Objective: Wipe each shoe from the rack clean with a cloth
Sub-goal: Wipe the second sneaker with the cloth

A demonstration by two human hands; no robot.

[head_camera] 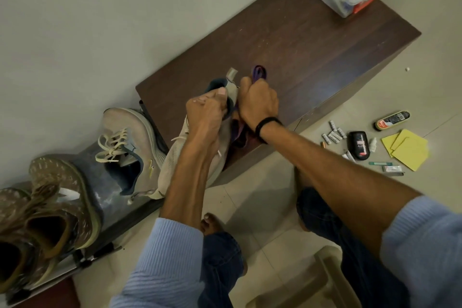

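Black polish pack (pixel 359 145) on floor: inverted "Cherry", blurry; other labels unreadable.

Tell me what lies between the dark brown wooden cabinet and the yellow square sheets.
In the head view, small white cylinders, a black polish container and a tiny white bottle lie there.

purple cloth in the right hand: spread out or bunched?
Bunched. The right hand grips the cloth in a fist; a fold sticks out above the knuckles, the rest hangs crumpled below the wrist.
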